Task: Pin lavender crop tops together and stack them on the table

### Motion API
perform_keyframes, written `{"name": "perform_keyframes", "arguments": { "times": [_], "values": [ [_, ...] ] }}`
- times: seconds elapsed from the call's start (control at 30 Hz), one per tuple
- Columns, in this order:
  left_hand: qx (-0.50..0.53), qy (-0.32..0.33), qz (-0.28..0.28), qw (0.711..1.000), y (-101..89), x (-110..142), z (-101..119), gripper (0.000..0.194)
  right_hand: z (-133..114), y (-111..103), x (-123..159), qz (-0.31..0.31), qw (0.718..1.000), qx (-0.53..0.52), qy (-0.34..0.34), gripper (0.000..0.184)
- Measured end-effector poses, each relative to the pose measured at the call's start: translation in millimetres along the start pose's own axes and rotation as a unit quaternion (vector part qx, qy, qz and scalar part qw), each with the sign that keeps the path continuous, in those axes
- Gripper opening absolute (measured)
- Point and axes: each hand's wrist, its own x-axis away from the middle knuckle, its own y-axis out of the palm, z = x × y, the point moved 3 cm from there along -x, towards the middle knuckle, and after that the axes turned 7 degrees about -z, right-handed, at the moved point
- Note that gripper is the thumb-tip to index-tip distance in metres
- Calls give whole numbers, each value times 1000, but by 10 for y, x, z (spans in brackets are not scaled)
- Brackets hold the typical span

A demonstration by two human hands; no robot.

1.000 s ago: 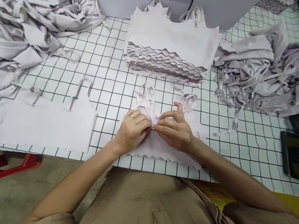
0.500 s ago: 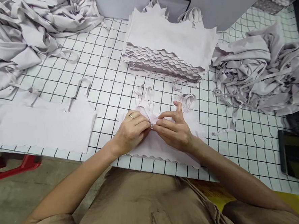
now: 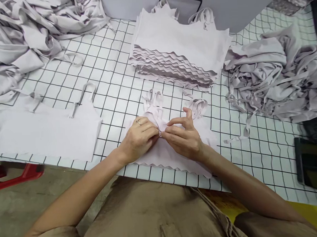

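A pale pink camisole top [image 3: 174, 160] lies flat at the table's front edge, under both my hands. Its looped straps [image 3: 153, 101] stretch away from me. My left hand [image 3: 140, 139], with a ring on one finger, is closed in a pinch on a thin strap at the garment's neckline. Facing it, my right hand [image 3: 183, 138] pinches the same strap end with thumb and fingertips, its little finger raised. A small ring or slider shows between the fingertips, too small to make out clearly. To the left, another camisole [image 3: 46, 134] lies spread out with a strap across it.
Behind my hands sits a neat stack of camisoles [image 3: 178, 49]. Loose heaps of the same fabric lie at the left [image 3: 30, 44] and right [image 3: 276, 75]. A dark phone [image 3: 309, 164] rests on the grid-patterned tablecloth [image 3: 113, 74]. A red stool [image 3: 25, 175] stands below.
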Motion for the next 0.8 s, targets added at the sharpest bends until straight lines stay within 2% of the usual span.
{"name": "perform_keyframes", "arguments": {
  "times": [0.37,0.8],
  "values": [
    [4,0,1,1000,-6,-8,-5,20,8,22,23,14,1000,-7,1,15],
    [19,-25,-28,999,-5,-5,-29,21,7,40,40,12,1000,-18,-2,17]
  ]
}}
